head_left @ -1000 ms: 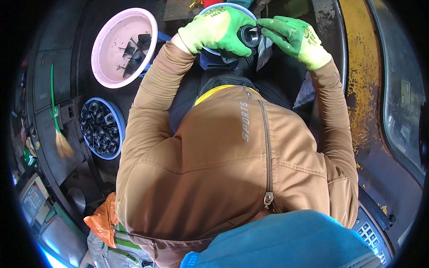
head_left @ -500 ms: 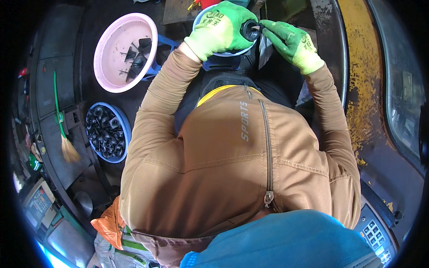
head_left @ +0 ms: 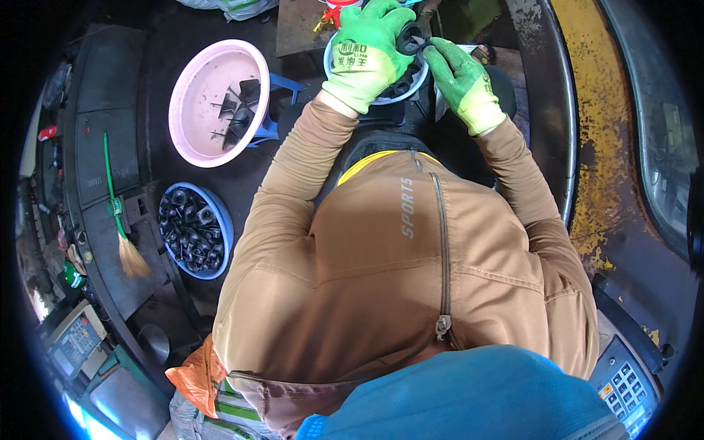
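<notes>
My left hand [head_left: 361, 62], in a green-palmed yellow glove, is closed round a black cup-shaped moulded part [head_left: 405, 37] whose round opening faces right. My right hand [head_left: 463, 79], gloved alike, is at that opening with thumb and fingertips pinched together. A small pale pointed piece [head_left: 419, 41] shows between the fingertips and the black part; whether it is a blade I cannot tell. Right below the hands is a light blue basin [head_left: 423, 79] holding more black parts [head_left: 400, 89], partly covered by my left hand.
To the left, a pink basin [head_left: 178, 110] with a few stemmed black parts [head_left: 238, 121] rests on a blue stool [head_left: 270, 130]. Nearer stands a blue basin [head_left: 226, 238] full of black parts. A broom [head_left: 132, 257] leans at far left. A worn yellow machine frame [head_left: 595, 125] borders the right.
The whole view has shifted, so surroundings appear lower and further right. My hands stay together at the black part; my right hand's fingers are more bent, and more of the basin beneath shows.
</notes>
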A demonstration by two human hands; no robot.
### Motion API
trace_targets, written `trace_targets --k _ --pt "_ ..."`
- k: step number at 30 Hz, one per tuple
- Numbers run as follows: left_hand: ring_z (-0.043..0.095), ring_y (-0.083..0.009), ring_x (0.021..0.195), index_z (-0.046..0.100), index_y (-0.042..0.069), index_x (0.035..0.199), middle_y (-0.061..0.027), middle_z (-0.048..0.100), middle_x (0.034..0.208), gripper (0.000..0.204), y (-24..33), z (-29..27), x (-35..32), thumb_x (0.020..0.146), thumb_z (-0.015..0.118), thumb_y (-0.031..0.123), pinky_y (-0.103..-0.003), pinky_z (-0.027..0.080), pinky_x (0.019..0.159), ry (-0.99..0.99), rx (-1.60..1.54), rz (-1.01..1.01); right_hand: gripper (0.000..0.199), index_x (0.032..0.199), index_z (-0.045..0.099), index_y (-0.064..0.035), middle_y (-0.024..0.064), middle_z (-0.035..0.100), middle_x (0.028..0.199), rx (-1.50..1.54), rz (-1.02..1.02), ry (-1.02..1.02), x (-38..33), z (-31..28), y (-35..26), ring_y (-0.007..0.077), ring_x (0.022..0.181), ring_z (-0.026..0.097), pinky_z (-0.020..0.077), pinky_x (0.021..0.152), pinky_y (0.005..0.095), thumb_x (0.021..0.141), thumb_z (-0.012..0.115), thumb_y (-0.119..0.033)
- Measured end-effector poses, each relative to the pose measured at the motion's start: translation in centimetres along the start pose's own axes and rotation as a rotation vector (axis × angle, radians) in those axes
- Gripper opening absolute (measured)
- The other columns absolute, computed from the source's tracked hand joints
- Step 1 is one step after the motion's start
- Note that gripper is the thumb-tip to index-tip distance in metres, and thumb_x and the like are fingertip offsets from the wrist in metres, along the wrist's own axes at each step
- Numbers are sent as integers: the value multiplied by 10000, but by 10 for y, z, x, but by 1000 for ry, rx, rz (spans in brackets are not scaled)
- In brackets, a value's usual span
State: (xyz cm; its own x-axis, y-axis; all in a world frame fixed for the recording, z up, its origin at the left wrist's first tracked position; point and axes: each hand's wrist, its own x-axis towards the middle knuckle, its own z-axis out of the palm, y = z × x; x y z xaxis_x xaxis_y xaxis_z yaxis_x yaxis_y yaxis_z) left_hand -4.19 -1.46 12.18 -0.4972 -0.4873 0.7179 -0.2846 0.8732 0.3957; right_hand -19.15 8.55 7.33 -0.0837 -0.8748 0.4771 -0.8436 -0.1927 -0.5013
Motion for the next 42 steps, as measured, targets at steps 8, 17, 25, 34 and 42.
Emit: trace_targets --k 8,17,25,34,42 --pt "530 -338 859 654 103 1057 -78 598 1046 450 -5 7 -7 613 730 126 -415 444 752 36 124 -36 215 1066 619 -40 18 601 797 611 505 20 5 23 -16 84 681 540 432 583 227 950 595 -219" --pt "521 -326 859 656 137 1149 -67 603 1090 517 -24 19 -13 633 692 137 -416 454 737 135 282 73 227 1030 539 -98 -64 434 665 1511 1028 -176 18 -1 -67 42 472 324 268 438 205 1013 467 -313" --pt "575 -279 1024 631 40 1096 -95 616 1045 450 -43 26 -15 721 822 198 -383 461 915 276 -213 -145 281 1107 497 -85 -55 326 653 2605 356 -244 26 -34 -51 50 464 298 284 445 226 1040 385 -334" --pt "644 -335 977 489 4 1263 -219 621 1110 474 -55 27 -36 871 668 202 -433 544 834 -7 -2047 -872 302 1204 561 -33 22 583 793 1263 749 107 -3 -6 -27 90 588 494 394 515 209 976 541 -230" --pt "559 -389 1121 487 -2 1246 -239 555 1220 467 -48 28 -45 949 486 359 -500 506 882 5 -2350 -1044 324 1238 565 5 -16 562 782 859 583 95 -2 6 -26 38 603 443 343 531 189 975 547 -184"
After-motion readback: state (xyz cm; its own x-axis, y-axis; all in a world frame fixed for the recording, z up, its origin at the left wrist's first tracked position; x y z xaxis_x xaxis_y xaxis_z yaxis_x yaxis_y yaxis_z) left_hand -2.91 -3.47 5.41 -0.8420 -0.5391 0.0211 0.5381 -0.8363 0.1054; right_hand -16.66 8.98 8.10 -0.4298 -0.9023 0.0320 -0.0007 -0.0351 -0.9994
